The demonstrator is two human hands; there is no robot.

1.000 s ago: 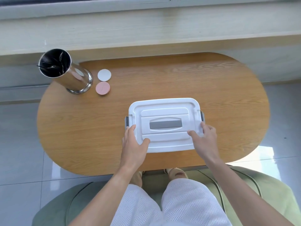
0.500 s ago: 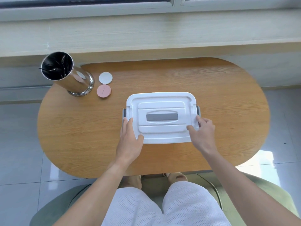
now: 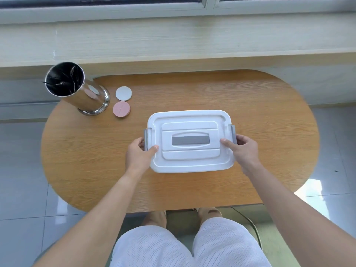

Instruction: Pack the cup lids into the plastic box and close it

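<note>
While the lid sits on top, the white plastic box point(image 3: 189, 141) is gripped at both short ends, right between the two hands.

Left hand: the left hand point(image 3: 139, 153) is curled round the box's left end. Its thumb is laid on the lid's top corner, and its fingers are wrapped over the grey left latch point(image 3: 145, 138), so most of that latch is hidden.

Right hand: the right hand point(image 3: 243, 149) is curled round the right end the same way, thumb on the lid, fingers hooked behind the grey right latch point(image 3: 233, 134). Whether either latch is snapped down can't be told from here.

Lid: a grey handle point(image 3: 190, 140) is seen lying flat in the lid's recess, midway between the two thumbs.

Cup lids: a white cup lid point(image 3: 123, 93) and a pink cup lid point(image 3: 121, 109) are left out on the table point(image 3: 250, 105), well beyond the left hand and off to its left, just beside each other. Nothing inside the box can be seen.

Steel cup: a shiny steel cup point(image 3: 77, 91) is stood just left of those two lids, farther from the left hand, with dark utensils poking out of it.
</note>
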